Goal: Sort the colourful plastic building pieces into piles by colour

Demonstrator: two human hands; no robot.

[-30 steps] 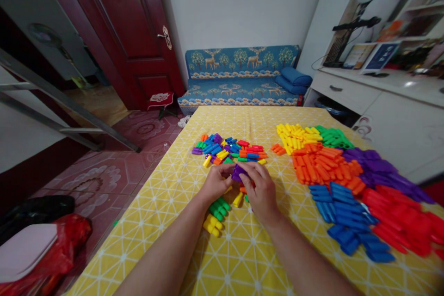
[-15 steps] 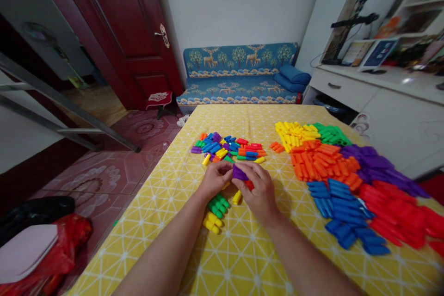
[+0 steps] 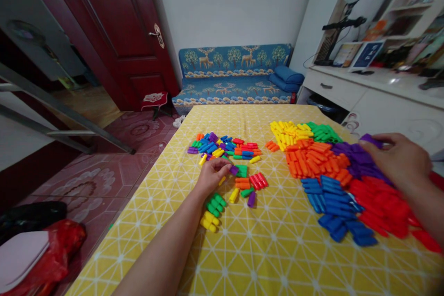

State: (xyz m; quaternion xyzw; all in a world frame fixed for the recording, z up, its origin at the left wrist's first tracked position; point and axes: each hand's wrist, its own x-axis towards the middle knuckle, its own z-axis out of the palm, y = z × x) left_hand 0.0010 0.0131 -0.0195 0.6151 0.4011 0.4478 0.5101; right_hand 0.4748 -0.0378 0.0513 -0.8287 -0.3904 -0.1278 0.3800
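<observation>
My left hand (image 3: pixel 214 175) pinches a small purple plastic piece (image 3: pixel 234 169) between thumb and fingertips, above the near middle of the table. Right beside it lie green pieces (image 3: pixel 242 171), orange pieces (image 3: pixel 243 183) and a row of red pieces (image 3: pixel 258 180). My right hand (image 3: pixel 398 157) reaches over the purple pile (image 3: pixel 357 159) on the right, its thumb and fingers closed around purple plastic pieces (image 3: pixel 371 140) at the pile's far edge. Below my left hand sit joined green pieces (image 3: pixel 215 205) and yellow pieces (image 3: pixel 210 221).
Mixed-colour pieces (image 3: pixel 218 145) are scattered beyond my left hand. Sorted yellow (image 3: pixel 287 134), green (image 3: pixel 324 132), orange (image 3: pixel 314 159), blue (image 3: pixel 329 199) and red (image 3: pixel 385 203) piles spread across the right of the yellow tablecloth (image 3: pixel 166 245). A white cabinet (image 3: pixel 388 106) borders the right.
Both hands were together over purple pieces at the table's middle. My right hand has moved far right to the purple pile with purple pieces, while my left hand stays, holding a purple piece.
</observation>
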